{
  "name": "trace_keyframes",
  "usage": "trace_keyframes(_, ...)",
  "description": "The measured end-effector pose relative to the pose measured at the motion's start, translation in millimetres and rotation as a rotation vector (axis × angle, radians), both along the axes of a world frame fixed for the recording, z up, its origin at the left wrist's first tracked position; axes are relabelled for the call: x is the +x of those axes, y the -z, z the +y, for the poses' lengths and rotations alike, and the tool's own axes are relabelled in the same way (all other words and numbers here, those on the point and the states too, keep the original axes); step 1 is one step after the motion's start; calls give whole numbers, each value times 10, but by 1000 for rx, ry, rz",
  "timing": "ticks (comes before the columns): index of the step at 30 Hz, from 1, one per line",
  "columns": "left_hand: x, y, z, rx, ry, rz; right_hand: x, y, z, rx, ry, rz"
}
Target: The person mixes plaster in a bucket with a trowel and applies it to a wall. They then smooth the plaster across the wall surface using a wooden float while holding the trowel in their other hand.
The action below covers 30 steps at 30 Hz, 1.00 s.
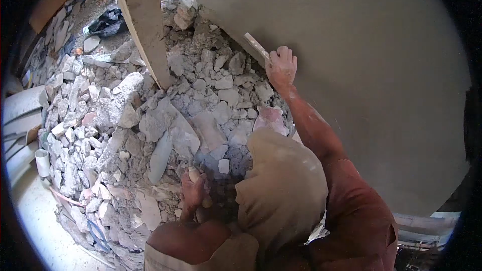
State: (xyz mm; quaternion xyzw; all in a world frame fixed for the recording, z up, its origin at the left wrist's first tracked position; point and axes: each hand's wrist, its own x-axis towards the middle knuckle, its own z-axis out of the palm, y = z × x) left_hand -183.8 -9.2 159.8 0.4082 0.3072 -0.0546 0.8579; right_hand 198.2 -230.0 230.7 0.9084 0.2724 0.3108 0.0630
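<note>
My right hand (282, 68) is up at the lower left edge of a smooth grey plastered surface (371, 85). Its fingers are closed on a pale, narrow strip (257, 46), which looks like a plastering float seen edge-on and lies against that surface. Low in the view, what seems to be my left hand (194, 193) hangs over the rubble, partly hidden by my bare knee (188, 241). Its fingers look curled around something small and pale, too dim to name. My other knee (283, 175), in beige cloth, rises between the two hands.
Broken masonry (90, 120) covers the ground below the surface. A wooden post or board (143, 25) stands in the rubble. Black plastic (108, 22) lies beyond. At the left are a short white pipe piece (42, 163) and stacked curved panels (22, 115).
</note>
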Motion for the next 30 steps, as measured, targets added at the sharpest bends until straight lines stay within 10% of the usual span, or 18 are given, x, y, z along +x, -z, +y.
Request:
trace_keyframes(15,-112,289,-15,296,113,-76,180,53,-106,11,70,20)
trace_keyframes(30,7,-49,35,233,153,164,234,-1533,-42,28,89,-271)
